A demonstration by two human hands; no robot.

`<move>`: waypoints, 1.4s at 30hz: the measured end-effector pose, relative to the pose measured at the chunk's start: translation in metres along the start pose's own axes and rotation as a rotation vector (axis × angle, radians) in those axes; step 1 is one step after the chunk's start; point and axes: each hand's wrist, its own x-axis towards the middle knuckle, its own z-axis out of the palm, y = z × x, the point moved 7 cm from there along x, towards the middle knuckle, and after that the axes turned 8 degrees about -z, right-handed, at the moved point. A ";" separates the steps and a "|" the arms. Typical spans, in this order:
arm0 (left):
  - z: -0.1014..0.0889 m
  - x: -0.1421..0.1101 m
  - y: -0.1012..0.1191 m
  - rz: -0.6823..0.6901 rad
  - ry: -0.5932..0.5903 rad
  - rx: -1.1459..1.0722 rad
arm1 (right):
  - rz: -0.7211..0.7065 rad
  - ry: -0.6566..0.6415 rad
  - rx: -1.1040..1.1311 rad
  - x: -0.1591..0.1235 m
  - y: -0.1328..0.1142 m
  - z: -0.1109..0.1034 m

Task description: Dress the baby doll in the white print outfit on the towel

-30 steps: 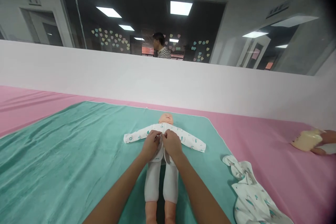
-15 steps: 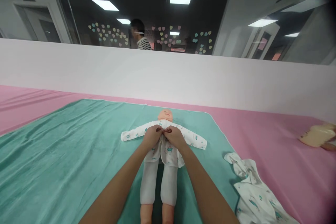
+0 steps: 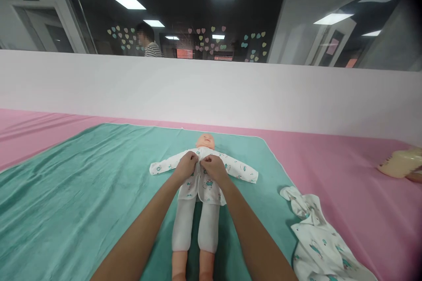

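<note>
both hands pinched on the jacket front

we find the left hand point(image 3: 187, 164) with its fingers bunched closed, the grip on the front edge of a white printed jacket point(image 3: 208, 189). the right hand point(image 3: 212, 167) is likewise closed, its grip on the opposite edge, just beside the left. we cannot make out any fastener between the fingertips.

the jacket is on a doll point(image 3: 207, 228), which lies face up on a green cloth point(image 3: 99, 193), sleeves spread to both sides. the two hands cover part of the jacket's upper front.

to the right we note a crumpled printed garment point(image 3: 325, 239), lying across the green cloth's edge onto the pink cloth point(image 3: 332, 175). a pale yellow object point(image 3: 398, 163) lies at far right, partly out of view. a white wall point(image 3: 211, 92) stands beyond the doll's head.
</note>
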 end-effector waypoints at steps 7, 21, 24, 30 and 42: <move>0.000 -0.004 0.005 0.009 -0.127 -0.017 | 0.061 -0.110 0.240 -0.002 0.011 0.001; 0.002 -0.009 0.006 -0.002 -0.108 -0.037 | 0.061 -0.131 0.436 -0.006 0.011 0.003; 0.001 -0.004 0.013 0.026 -0.088 0.061 | 0.041 -0.115 0.427 -0.006 0.012 0.005; 0.006 0.002 0.015 -0.044 -0.223 0.072 | 0.010 -0.081 0.357 -0.006 0.014 0.004; 0.009 0.000 0.006 -0.067 -0.191 -0.050 | 0.067 -0.058 0.388 -0.004 0.019 0.003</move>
